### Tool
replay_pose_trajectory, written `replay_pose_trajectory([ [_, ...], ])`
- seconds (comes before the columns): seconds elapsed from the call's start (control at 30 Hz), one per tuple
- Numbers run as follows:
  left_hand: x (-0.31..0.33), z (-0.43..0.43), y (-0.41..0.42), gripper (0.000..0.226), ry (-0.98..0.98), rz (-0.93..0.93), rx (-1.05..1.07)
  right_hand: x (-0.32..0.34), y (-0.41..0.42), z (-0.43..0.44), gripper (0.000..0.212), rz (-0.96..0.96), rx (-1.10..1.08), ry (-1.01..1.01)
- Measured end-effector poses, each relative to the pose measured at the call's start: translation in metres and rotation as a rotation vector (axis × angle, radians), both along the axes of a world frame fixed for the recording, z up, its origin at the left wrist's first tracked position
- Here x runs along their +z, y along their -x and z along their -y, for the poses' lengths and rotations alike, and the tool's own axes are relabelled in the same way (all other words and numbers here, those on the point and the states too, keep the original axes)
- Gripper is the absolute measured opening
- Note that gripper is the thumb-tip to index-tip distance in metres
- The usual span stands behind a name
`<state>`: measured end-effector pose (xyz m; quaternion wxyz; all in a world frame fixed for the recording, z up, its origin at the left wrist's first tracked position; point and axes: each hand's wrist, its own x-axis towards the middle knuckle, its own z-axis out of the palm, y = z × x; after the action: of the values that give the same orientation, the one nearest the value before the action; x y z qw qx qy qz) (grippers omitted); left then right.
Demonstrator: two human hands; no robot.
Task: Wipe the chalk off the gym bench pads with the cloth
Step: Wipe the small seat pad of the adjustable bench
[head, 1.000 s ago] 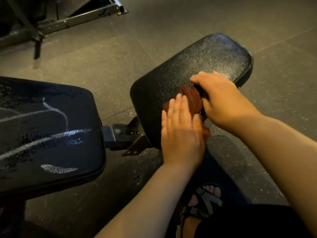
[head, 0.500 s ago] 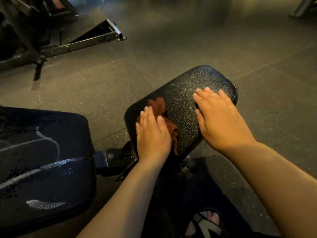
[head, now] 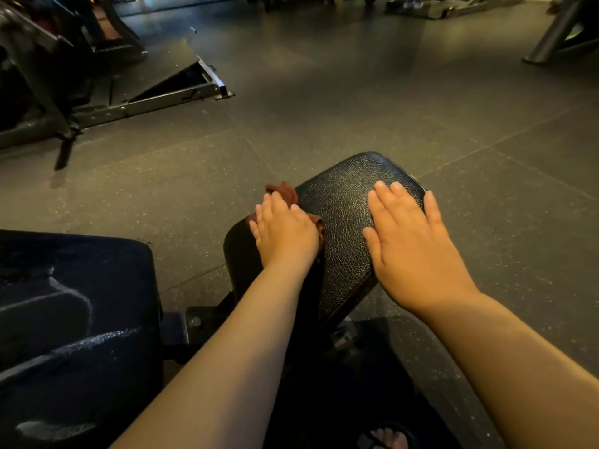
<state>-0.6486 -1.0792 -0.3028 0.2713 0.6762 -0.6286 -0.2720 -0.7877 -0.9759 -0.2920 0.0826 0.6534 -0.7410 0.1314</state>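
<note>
A small black textured bench pad point(head: 343, 215) sits in the middle of the view. My left hand point(head: 285, 233) lies flat with straight fingers on a reddish-brown cloth point(head: 285, 191) at the pad's left edge, pressing it down; most of the cloth is hidden under the hand. My right hand point(head: 411, 244) rests flat, fingers spread, on the pad's right side. The larger black pad point(head: 81, 319) at the lower left carries white chalk lines and smears.
A metal bracket point(head: 188, 328) joins the two pads. A machine's steel frame point(head: 155, 98) lies on the dark rubber floor at the upper left, another frame leg point(head: 557, 34) at the upper right. My sandalled foot point(head: 387, 439) shows at the bottom.
My left hand has slid the cloth from the pad's middle to its left edge. My right hand left the cloth and now lies flat on the pad's right side. The view tilted up.
</note>
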Motion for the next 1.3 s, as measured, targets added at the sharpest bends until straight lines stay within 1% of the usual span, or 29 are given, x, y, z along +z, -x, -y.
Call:
replay_pose_trajectory([
  [0.1, 0.003, -0.024, 0.024, 0.053, 0.206, -0.012, -0.294, 0.0, 0.002, 0.0, 0.063, -0.031, -0.028, 0.0],
  [0.13, 0.0, -0.026, 0.022, 0.053, 0.233, -0.014, -0.378, 0.002, 0.004, -0.001, 0.063, -0.03, -0.054, 0.018],
  [0.17, -0.002, -0.02, 0.016, 0.053, 0.239, -0.009, -0.42, 0.003, 0.005, -0.001, 0.062, -0.017, -0.08, 0.036],
  [0.2, -0.004, -0.005, 0.01, 0.053, 0.212, 0.002, -0.403, 0.005, 0.007, -0.001, 0.062, 0.0, -0.096, 0.045],
  [0.3, 0.003, 0.037, 0.009, 0.05, 0.028, 0.009, -0.187, 0.005, 0.01, -0.001, 0.064, 0.027, -0.086, 0.017],
  [0.33, 0.01, 0.039, 0.016, 0.049, 0.012, 0.026, -0.147, 0.005, 0.011, -0.001, 0.064, 0.032, -0.078, 0.013],
  [0.37, 0.018, 0.032, 0.027, 0.049, 0.047, 0.029, -0.158, 0.005, 0.011, -0.001, 0.064, 0.036, -0.077, 0.015],
  [0.4, 0.022, 0.02, 0.039, 0.049, 0.112, 0.022, -0.217, 0.005, 0.011, -0.001, 0.063, 0.039, -0.082, 0.022],
  [0.5, 0.022, -0.015, 0.056, 0.054, 0.29, -0.042, -0.499, 0.005, 0.01, -0.001, 0.061, 0.04, -0.121, 0.04],
  [0.57, 0.015, -0.007, 0.047, 0.052, 0.298, -0.054, -0.604, 0.004, 0.01, 0.0, 0.057, 0.052, -0.139, 0.065],
  [0.63, 0.01, 0.016, 0.042, 0.043, 0.278, -0.094, -0.544, 0.004, 0.01, 0.0, 0.055, 0.069, -0.14, 0.08],
  [0.7, 0.019, 0.027, 0.049, 0.035, 0.2, -0.119, -0.355, 0.004, 0.01, -0.002, 0.055, 0.082, -0.131, 0.089],
  [0.73, 0.024, 0.025, 0.058, 0.035, 0.17, -0.099, -0.292, 0.005, 0.011, -0.002, 0.053, 0.097, -0.127, 0.083],
  [0.77, 0.029, 0.02, 0.065, 0.037, 0.151, -0.074, -0.292, 0.006, 0.011, -0.003, 0.051, 0.128, -0.123, 0.081],
  [0.8, 0.031, 0.012, 0.072, 0.04, 0.137, -0.078, -0.34, 0.007, 0.011, -0.002, 0.051, 0.183, -0.114, 0.096],
  [0.83, 0.033, 0.001, 0.076, 0.044, 0.138, -0.109, -0.428, 0.01, 0.01, -0.002, 0.05, 0.28, -0.106, 0.13],
  [0.87, 0.036, -0.011, 0.076, 0.048, 0.086, -0.242, -0.513, 0.014, 0.008, -0.001, 0.049, 0.418, -0.102, 0.176],
  [0.9, 0.04, -0.023, 0.072, 0.05, -0.008, -0.453, -0.578, 0.018, 0.008, -0.001, 0.048, 0.557, -0.104, 0.221],
  [0.93, 0.046, -0.034, 0.068, 0.049, -0.12, -0.676, -0.615, 0.02, 0.008, 0.0, 0.049, 0.645, -0.107, 0.242],
  [0.97, 0.051, -0.041, 0.064, 0.045, -0.221, -0.86, -0.64, 0.023, 0.008, -0.001, 0.051, 0.641, -0.106, 0.231],
  [1.0, 0.051, -0.041, 0.061, 0.041, -0.268, -0.966, -0.641, 0.025, 0.009, -0.001, 0.055, 0.568, -0.101, 0.197],
  [1.07, 0.047, -0.029, 0.057, 0.041, -0.245, -1.094, -0.587, 0.026, 0.011, -0.002, 0.065, 0.342, -0.108, 0.095],
  [1.1, 0.047, -0.021, 0.054, 0.042, -0.199, -1.111, -0.541, 0.027, 0.012, -0.001, 0.066, 0.257, -0.125, 0.055],
  [1.13, 0.045, -0.013, 0.054, 0.043, -0.146, -1.081, -0.488, 0.027, 0.013, 0.002, 0.064, 0.209, -0.147, 0.028],
  [1.17, 0.045, -0.005, 0.055, 0.043, -0.088, -0.993, -0.477, 0.03, 0.016, 0.008, 0.061, 0.196, -0.172, 0.007],
  [1.27, 0.044, 0.014, 0.062, 0.044, 0.157, -0.508, -0.5, 0.043, 0.039, 0.049, 0.055, 0.333, -0.252, -0.118],
  [1.3, 0.042, 0.02, 0.065, 0.045, 0.219, -0.401, -0.485, 0.047, 0.049, 0.066, 0.055, 0.385, -0.251, -0.17],
])
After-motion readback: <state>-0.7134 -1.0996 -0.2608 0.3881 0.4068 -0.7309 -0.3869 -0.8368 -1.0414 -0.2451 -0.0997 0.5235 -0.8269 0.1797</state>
